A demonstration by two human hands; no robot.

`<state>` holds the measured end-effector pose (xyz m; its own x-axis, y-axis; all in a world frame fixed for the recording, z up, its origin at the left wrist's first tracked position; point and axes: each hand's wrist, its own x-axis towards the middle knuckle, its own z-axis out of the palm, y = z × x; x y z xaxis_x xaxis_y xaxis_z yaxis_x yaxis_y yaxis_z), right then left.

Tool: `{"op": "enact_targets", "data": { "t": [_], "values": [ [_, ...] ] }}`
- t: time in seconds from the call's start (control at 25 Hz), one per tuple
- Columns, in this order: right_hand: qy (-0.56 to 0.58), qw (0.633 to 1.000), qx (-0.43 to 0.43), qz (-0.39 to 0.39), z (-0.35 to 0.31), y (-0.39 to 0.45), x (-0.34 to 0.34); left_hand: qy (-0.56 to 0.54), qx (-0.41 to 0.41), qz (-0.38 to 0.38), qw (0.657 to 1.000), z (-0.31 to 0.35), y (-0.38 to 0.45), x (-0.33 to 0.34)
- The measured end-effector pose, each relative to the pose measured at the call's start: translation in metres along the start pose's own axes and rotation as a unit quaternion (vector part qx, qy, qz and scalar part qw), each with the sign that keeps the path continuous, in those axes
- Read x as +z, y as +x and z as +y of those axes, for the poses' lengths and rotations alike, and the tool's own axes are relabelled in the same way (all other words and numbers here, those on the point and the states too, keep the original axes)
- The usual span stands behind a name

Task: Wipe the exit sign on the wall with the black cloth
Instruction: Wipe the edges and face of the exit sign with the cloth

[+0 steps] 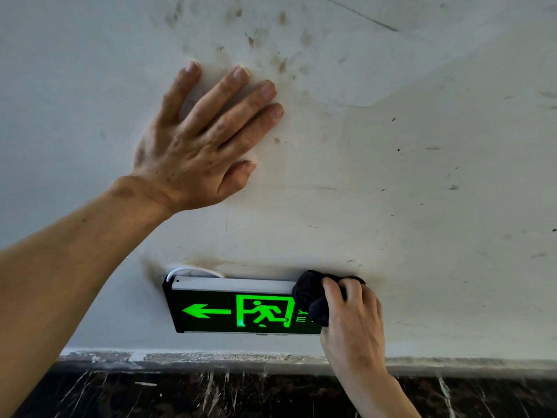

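Observation:
The exit sign (235, 309) is a black box with a silver top edge, a glowing green arrow and a running figure, mounted low on the white wall. My right hand (351, 324) grips the bunched black cloth (310, 297) and presses it on the sign's right end, covering the letters there. My left hand (205, 137) lies flat on the wall above and to the left of the sign, fingers spread, holding nothing.
The white wall (422, 176) is smudged with brown marks above my left hand and around the sign's top. A white cable (193, 270) loops out behind the sign's upper left corner. A dark marble skirting (241, 393) runs below the wall.

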<state>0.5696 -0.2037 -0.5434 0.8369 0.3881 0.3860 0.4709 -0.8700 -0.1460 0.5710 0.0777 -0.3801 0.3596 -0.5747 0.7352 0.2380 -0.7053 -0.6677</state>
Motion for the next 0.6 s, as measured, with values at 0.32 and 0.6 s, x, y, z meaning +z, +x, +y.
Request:
{"op": "enact_targets", "data": {
  "t": [0.32,0.6],
  "values": [
    [0.265,0.944,0.163,-0.11,0.006,-0.058,0.01,0.005,0.002,-0.004,1.0,0.001,-0.001,0.0],
    [0.45,0.817,0.359,0.041,0.046,-0.04,0.0,0.012,0.003,0.002,1.0,0.001,0.001,0.001]
  ]
}}
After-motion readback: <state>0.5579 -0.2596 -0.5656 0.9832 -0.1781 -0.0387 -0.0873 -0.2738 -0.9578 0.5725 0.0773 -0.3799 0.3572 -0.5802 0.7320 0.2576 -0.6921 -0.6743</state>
